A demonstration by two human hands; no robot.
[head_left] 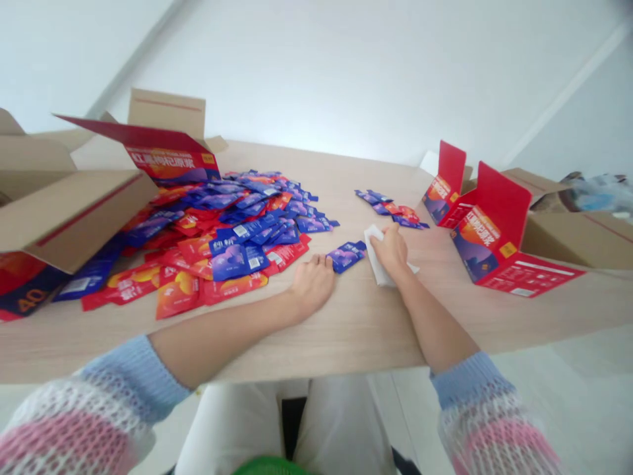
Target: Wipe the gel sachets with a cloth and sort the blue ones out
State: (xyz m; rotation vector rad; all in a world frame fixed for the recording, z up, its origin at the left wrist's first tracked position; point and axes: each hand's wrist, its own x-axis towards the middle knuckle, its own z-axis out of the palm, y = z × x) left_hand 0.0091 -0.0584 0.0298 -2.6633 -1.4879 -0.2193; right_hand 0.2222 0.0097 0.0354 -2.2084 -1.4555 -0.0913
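Note:
A single blue sachet (347, 256) lies flat on the table in front of me. My left hand (313, 285) rests at its left end, fingers curled and pressed together, pinning that end; the fingertips are partly hidden. My right hand (391, 252) is closed on a folded white tissue (380, 269), which lies against the table just right of the sachet. Left of my left hand spreads a large heap of blue and red sachets (237, 227). A smaller group of blue and red sachets (390, 208) lies beyond my right hand.
Open red and brown cartons stand on the left, one in front (74, 211) and one behind (171, 155). Two smaller open red boxes (494, 244) (448, 191) stand on the right. A clear plastic bag (601, 196) sits behind them. The table's front edge (316, 375) runs before my lap.

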